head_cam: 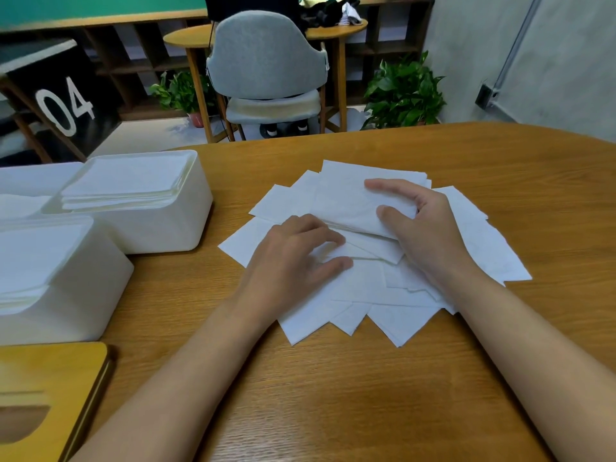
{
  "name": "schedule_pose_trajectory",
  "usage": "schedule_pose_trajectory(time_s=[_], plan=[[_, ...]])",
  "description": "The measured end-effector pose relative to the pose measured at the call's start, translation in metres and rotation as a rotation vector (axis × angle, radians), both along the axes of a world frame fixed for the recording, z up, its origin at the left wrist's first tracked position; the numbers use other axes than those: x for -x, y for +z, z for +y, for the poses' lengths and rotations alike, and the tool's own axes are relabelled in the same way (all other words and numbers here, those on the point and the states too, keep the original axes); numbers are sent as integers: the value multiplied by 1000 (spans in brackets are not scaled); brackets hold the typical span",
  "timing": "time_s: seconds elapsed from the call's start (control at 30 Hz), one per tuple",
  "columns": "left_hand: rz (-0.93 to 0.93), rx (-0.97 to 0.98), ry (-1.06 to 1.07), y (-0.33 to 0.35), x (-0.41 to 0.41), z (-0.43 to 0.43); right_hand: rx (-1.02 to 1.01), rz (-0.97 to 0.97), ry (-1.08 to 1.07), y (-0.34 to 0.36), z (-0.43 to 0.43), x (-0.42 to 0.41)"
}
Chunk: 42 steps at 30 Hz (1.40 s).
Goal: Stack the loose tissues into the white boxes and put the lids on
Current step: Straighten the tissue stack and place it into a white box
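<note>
Surface: wooden table [333, 395], warm brown grain, curved far edge. Centre of the table: loose tissues [366, 295], white, spread flat in an overlapping fan with corners pointing outward on all sides. On top of the fan, toward its far side: gathered stack [346, 205] of tissues, its near edge raised off the sheets beneath. Right hand [430, 228]: thumb and forefinger curled round the right end of the gathered stack, gripping it. Left hand [293, 258]: palm down on the left part of the fan, fingers loosely bent and resting on the sheets, nothing clasped. Left of the fan, standing apart from it: far white box [166, 231], lid off, filled with squared tissues to about the rim. Just in front of it: near white box [66, 311], also lidless and filled, partly cut off by the picture's left edge. Bottom left corner: wooden lid [50, 368], lying flat on the table, rounded corner, slot cut into it. Room beyond the table: grey chair [266, 55], upholstered, its back to the camera, drawn up to a round side table [333, 31] bearing a heap of cloth. Two potted plants [403, 91] on the pale floor, one either side of the chair. Left: black panel [63, 105] marked "04" in white. Rear: low wooden shelving [133, 45] below a green wall [100, 8]. Right: grey wall [566, 61] with a slanting conduit.
</note>
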<state>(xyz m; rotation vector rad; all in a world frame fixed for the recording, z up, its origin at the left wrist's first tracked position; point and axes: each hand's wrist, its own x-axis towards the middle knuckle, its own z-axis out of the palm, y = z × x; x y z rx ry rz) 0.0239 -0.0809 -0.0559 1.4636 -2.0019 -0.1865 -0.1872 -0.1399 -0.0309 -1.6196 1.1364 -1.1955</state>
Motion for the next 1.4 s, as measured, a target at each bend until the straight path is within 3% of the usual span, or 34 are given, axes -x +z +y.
schedule_pose_trajectory(time_s=[0.17,0.33,0.57,0.73,0.9,1.4], plan=[[28,103,2,-5,4,-5,24,38,22,2,2,-3],[195,143,4,-2,7,-2,61,67,57,2,4,-4],[179,239,-45,18,-3,5,35,46,68,0,1,-2],[413,145,-17,29,-11,9,22,51,99,2,3,1],[643,-23,19,32,-12,7,-74,-128,291,5,8,3],[498,23,103,30,-11,8,123,176,344,8,21,-8]])
